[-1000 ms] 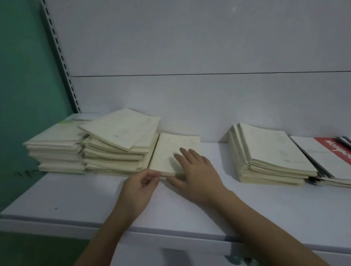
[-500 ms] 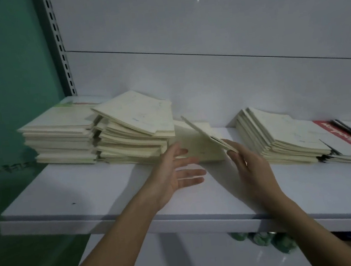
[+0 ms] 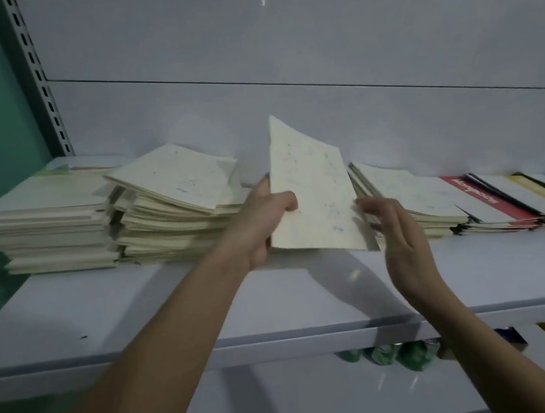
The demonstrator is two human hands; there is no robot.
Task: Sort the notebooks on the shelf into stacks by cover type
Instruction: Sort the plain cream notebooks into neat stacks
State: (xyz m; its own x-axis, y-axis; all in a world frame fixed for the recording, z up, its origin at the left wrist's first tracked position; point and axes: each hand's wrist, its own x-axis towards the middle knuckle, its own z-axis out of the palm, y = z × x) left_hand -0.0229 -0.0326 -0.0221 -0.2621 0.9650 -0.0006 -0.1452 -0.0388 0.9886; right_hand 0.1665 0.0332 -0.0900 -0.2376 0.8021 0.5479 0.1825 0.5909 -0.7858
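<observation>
Two cream stacks sit left on the shelf. Left hand pinches a thin cream notebook upright at its left edge; light and floppy, so grip near the spine. Right hand is loose, fingers beside its right edge, holding nothing.

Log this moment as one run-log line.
left hand: holds cream notebook upright | right hand: open beside it | stacks: on shelf
</observation>
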